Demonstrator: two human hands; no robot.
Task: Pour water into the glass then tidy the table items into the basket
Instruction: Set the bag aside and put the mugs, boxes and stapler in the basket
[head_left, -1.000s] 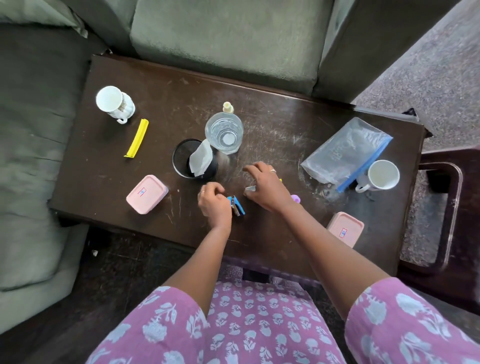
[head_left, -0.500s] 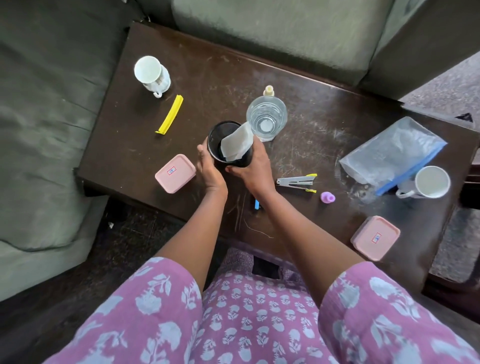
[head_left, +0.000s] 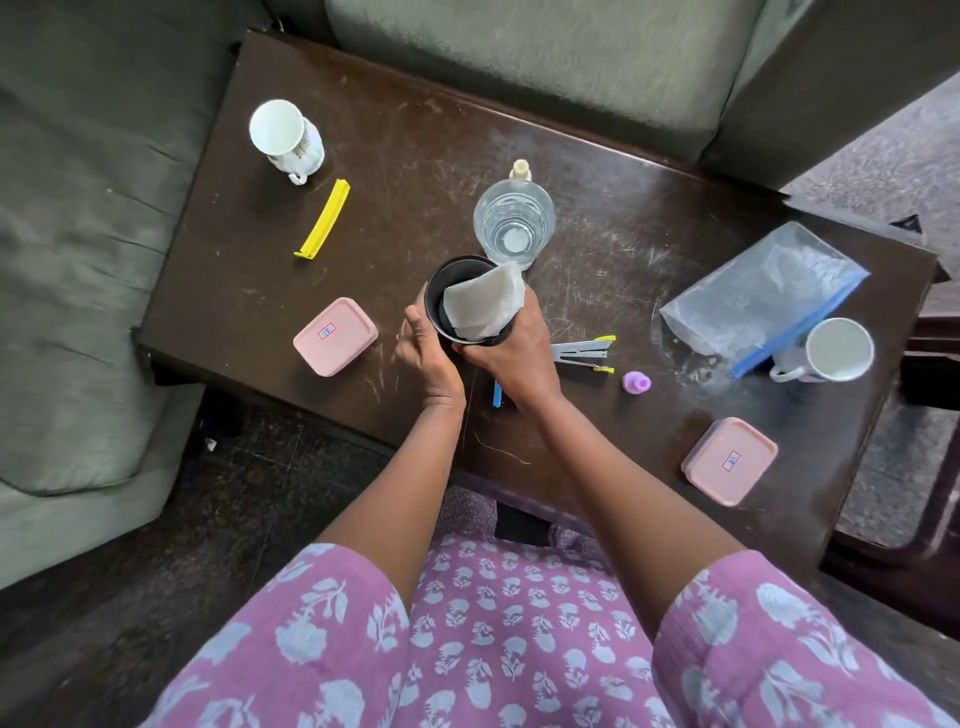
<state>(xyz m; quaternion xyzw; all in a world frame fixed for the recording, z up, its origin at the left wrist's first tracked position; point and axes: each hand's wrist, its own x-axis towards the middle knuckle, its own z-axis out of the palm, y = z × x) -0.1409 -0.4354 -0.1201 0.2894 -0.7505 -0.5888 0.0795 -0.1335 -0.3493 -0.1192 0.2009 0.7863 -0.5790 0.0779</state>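
A round black basket (head_left: 440, 283) stands on the dark wooden table (head_left: 405, 171) with a white tissue (head_left: 480, 306) sticking out of its top. My left hand (head_left: 426, 353) grips its left side and my right hand (head_left: 511, 353) wraps its right side. Just behind it stands a clear glass (head_left: 514, 226) holding water, and a small bottle top (head_left: 520, 169) shows beyond that. A blue clip (head_left: 497, 394) peeks out under my right wrist. Right of my hands lie a stapler (head_left: 582, 353) and a small purple cap (head_left: 636, 382).
A yellow clip (head_left: 323, 221) and a white mug (head_left: 285, 137) sit at the far left. Two pink lidded boxes (head_left: 335, 336) (head_left: 729, 460) lie near the front edge. A plastic zip bag (head_left: 763, 296) and another white mug (head_left: 831, 351) are at the right. Green sofa cushions (head_left: 78, 234) surround the table.
My hands left the small items at the table's front and closed around the black basket. The blue clip and stapler lie uncovered. The camera view shifted closer.
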